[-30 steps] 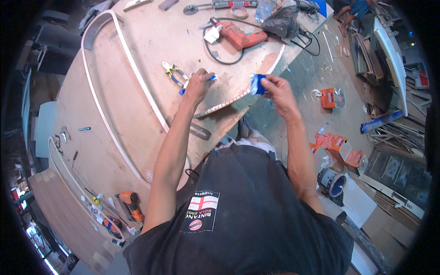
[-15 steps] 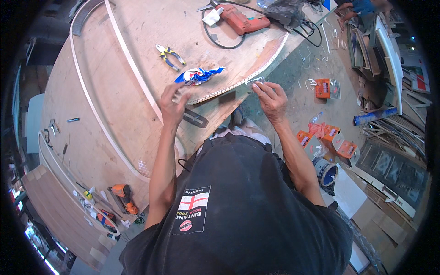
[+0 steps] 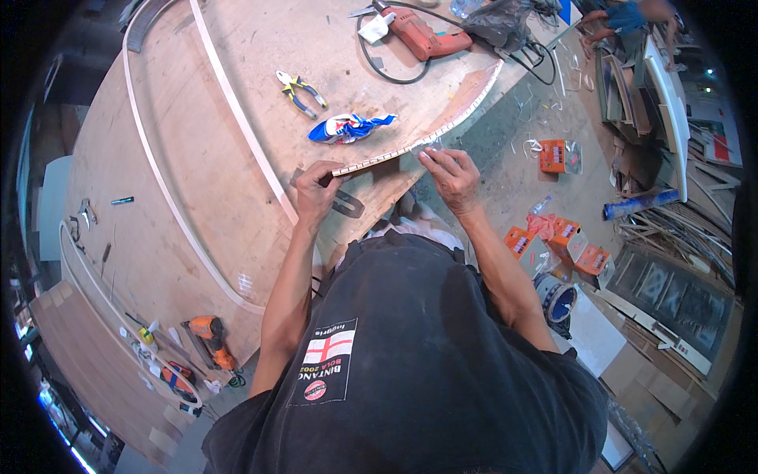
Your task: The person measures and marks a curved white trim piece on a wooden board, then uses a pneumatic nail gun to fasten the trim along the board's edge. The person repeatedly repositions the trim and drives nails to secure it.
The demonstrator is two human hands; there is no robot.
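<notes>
A thin, pale curved wood strip with a row of slots along its edge runs from the middle of the board up toward the right. My left hand pinches its near-left end between thumb and fingers. Closed just below the strip, my right hand grips a small clear plastic piece, partly hidden by the fingertips, close to the strip's edge. A crumpled blue, white and red wrapper lies beyond the strip. Beside my left hand is a flat dark slotted piece, partly covered.
Pliers and a red power drill with its cord lie on the large wooden board. Long curved white strips cross it. An orange nail gun sits at lower left; orange boxes stand on the floor at right.
My left hand has moved right and down, its fingers closing on the strip's end. My right hand has shifted slightly left and down with the clear plastic piece.
</notes>
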